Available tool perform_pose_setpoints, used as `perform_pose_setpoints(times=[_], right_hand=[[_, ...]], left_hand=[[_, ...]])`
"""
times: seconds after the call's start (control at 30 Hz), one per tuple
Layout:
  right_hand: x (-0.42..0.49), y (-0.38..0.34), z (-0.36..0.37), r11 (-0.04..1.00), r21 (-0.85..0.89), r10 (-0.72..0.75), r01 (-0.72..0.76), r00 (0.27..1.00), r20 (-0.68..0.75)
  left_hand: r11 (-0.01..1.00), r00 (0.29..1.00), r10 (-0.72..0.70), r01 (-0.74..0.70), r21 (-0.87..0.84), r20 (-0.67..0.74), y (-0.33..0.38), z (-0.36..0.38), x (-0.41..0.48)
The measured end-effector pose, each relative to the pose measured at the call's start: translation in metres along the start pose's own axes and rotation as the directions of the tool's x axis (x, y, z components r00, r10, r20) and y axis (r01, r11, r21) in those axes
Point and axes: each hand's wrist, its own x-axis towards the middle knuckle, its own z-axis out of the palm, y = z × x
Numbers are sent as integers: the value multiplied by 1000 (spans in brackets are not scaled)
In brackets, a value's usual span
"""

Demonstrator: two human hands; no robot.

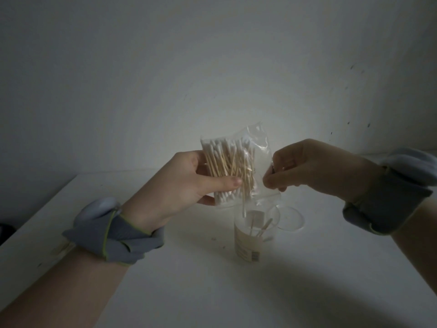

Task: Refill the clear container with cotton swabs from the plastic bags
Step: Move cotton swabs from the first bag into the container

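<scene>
My left hand (182, 181) grips a clear plastic bag (233, 162) packed with wooden-stemmed cotton swabs, held upright above the table. My right hand (305, 165) pinches the loose right edge of the same bag. One swab (243, 205) sticks out of the bag's bottom, pointing down over the clear container (248, 240). The container stands open on the white table just below the bag, with a pale label and a few swabs inside.
The container's round clear lid (289, 218) lies on the white table (189, 292) just right of and behind it. A pale wall stands close behind. The table's left edge runs diagonally, with a dark drop beyond it.
</scene>
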Motion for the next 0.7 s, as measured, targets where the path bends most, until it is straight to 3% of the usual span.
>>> perform_pose_setpoints(times=[0.27,0.4,0.7], right_hand=[[0,-2,6,994,89,-70,67,997,27],[2,4,0,999,36,-39,40,999,-8],[2,3,-3,999,30,-33,32,998,54]], left_hand=[[999,999,7,-5,-48,35,-1,8,-2],[999,1000,6,-7,-38,-10,-1,2,1],[1000,1000,8,-8,-9,-10,-2,2,1]])
